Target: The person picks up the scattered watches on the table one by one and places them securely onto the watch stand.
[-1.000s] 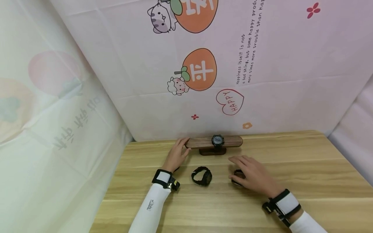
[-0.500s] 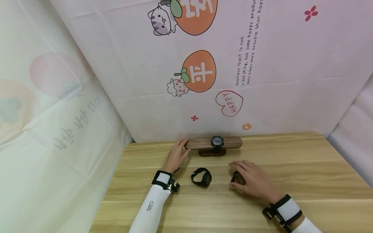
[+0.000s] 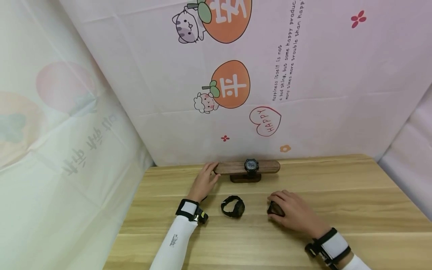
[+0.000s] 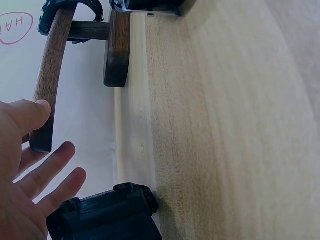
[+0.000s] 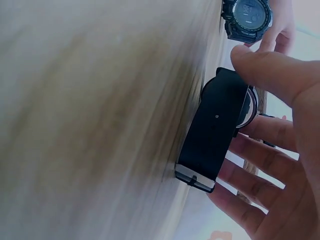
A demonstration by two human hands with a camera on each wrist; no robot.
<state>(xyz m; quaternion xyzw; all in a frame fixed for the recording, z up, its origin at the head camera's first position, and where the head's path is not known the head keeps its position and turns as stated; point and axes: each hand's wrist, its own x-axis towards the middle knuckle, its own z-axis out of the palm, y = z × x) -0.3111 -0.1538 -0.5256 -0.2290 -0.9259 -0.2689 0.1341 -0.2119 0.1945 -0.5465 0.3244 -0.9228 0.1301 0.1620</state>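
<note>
By the curled fingers and thumb of the right hand [image 3: 297,213], a narrow hold is kept around a black-strapped watch [image 5: 212,130], which is placed low over the wooden table [image 3: 270,247], while the end of a dark wooden bar [image 3: 231,168] is pinched between thumb and fingers of the left hand [image 3: 203,183]. Around that bar, right of its middle, a digital watch [image 3: 251,166] is strapped, and the bar is carried by a small base [image 3: 245,179] near the printed backdrop [image 3: 175,135]. Between the hands, nearer the table's front, another black watch [image 3: 239,208] is seen with its strap looped.
</note>
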